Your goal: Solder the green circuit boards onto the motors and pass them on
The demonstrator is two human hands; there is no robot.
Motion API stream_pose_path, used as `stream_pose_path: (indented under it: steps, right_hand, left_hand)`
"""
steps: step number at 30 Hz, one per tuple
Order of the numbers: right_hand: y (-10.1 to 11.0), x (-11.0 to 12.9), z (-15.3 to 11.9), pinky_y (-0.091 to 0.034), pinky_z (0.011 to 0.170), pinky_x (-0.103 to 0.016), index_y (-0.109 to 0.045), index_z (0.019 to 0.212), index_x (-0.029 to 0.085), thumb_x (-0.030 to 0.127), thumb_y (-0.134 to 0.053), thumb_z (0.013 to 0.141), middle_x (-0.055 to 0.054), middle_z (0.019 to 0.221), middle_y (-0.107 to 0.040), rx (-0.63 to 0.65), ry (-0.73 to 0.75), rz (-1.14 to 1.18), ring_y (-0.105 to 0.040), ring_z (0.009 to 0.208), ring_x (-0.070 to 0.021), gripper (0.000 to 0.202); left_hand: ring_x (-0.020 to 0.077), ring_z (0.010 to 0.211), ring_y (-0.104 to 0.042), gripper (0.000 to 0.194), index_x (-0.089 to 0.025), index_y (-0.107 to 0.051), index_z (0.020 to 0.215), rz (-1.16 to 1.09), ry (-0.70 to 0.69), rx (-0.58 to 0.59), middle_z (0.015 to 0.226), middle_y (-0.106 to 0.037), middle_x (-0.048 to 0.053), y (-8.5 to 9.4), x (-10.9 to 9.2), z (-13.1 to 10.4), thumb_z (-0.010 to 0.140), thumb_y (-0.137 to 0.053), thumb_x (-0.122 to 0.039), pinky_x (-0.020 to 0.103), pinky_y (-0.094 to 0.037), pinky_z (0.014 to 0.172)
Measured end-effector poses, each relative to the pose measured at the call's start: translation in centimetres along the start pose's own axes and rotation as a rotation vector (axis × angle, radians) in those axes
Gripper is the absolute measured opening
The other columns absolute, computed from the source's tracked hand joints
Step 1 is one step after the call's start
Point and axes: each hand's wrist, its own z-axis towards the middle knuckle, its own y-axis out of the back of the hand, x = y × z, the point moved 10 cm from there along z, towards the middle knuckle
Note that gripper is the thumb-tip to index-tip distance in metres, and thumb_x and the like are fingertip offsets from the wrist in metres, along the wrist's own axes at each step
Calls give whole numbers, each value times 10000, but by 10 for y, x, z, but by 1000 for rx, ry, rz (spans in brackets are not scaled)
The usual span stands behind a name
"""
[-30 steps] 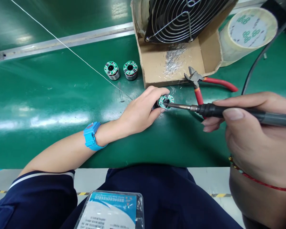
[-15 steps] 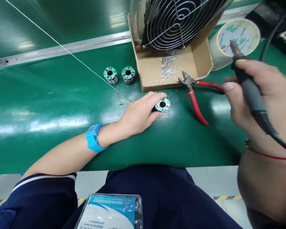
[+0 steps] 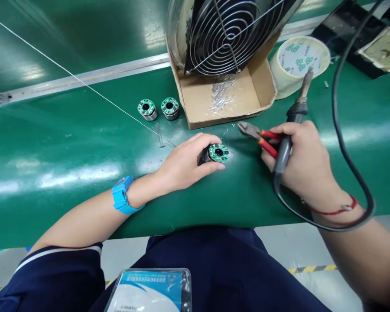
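Left grip (image 3: 186, 164) pinches cylinder (image 3: 216, 159) by sides (best hold: top board (image 3: 225, 152) likely fragile); right grip (image 3: 305, 162), right of cylinder, clasps pliers (image 3: 251, 130), soldering iron (image 3: 297, 113).

The person's left forearm (image 3: 81, 221) slants from near left to centre, the left hand (image 3: 186, 164) curved in a pinch, thumb (image 3: 211, 168) opposing fingers; the right forearm (image 3: 360, 251) slants from near right, the right hand (image 3: 307, 160) curled in a grip.

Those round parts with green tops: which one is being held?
The front green-topped part, between thumb and fingers of the left hand; the other two parts stand untouched, left of the cardboard box.
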Motion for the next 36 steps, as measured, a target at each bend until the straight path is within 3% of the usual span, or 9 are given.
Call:
stream_pose_path:
  steps: [3, 8, 15, 19, 22, 25, 28, 31, 36]
  right_hand:
    - [9, 21, -11, -487, 683, -322, -583, 1149, 208, 276, -656, 779, -78, 919, -628, 14, 189, 27, -590, 826, -200, 383]
    - [19, 56, -21, -514, 711, -369, -544, 1221, 161, 339, -565, 890, -131, 1014, -652, 50, 455, -114, -586, 870, -257, 377]
    - [29, 75, -21, -426, 611, -324, -618, 1137, 151, 316, -562, 914, -62, 802, -598, 32, 530, -249, -549, 731, -219, 283]
    - [36, 76, -15, -413, 604, -286, -633, 1097, 168, 293, -618, 892, -29, 767, -641, -100, 426, -289, -583, 704, -178, 241]
    - [35, 56, 1, -403, 621, -307, -619, 1149, 162, 375, -600, 892, -62, 826, -666, -175, 182, -369, -609, 773, -218, 335]
    - [19, 34, 16, -406, 680, -346, -599, 1209, 124, 437, -565, 895, -135, 924, -671, -73, -27, -367, -605, 844, -274, 444]
    - [6, 29, 22, -439, 777, -404, -587, 1246, 118, 500, -548, 894, -175, 1022, -667, -8, -52, -277, -610, 939, -321, 521]
    - [12, 25, 23, -452, 893, -459, -614, 1215, 133, 531, -572, 870, -181, 1074, -672, -112, -38, -165, -604, 1053, -347, 528]
    - [20, 6, 24, -529, 843, -368, -668, 1158, 153, 474, -495, 923, -138, 1036, -736, -244, -75, 15, -691, 931, -258, 434]
  left_hand:
    - [216, 1037, -639, 346, -185, -579, 1090, 46, -10, -30, 1058, -653, 45, 5, -6, -1, 826, -786, -273, 322, -508, 858]
    - [193, 1010, -643, 340, -165, -582, 1107, 175, 16, -46, 1084, -651, 47, 10, -12, -3, 849, -766, -288, 281, -502, 781]
    - [195, 983, -637, 391, -163, -593, 1161, 388, -50, -90, 1112, -657, 65, 10, -19, -7, 862, -746, -364, 280, -499, 748]
    - [189, 984, -649, 380, -165, -594, 1158, 377, -86, -155, 1091, -668, 60, 21, -24, -7, 872, -735, -371, 280, -520, 765]
    - [204, 1000, -656, 395, -180, -617, 1143, 364, -144, -300, 1064, -679, 59, 54, -29, -4, 862, -738, -429, 298, -526, 783]
    - [211, 1014, -649, 400, -195, -627, 1148, 364, -117, -527, 1074, -681, 54, 111, -14, 6, 876, -706, -477, 323, -521, 818]
    - [187, 965, -650, 320, -191, -624, 1134, 353, 6, -648, 1046, -696, 41, 168, 28, 31, 918, -650, -425, 329, -518, 834]
    - [221, 1015, -649, 264, -177, -660, 1088, 381, 150, -723, 1075, -710, 68, 214, 75, 58, 865, -684, -317, 359, -506, 925]
    - [292, 1168, -612, 374, -159, -651, 1215, 515, 456, -744, 1225, -695, 134, 256, 135, 78, 857, -636, -266, 407, -446, 1050]
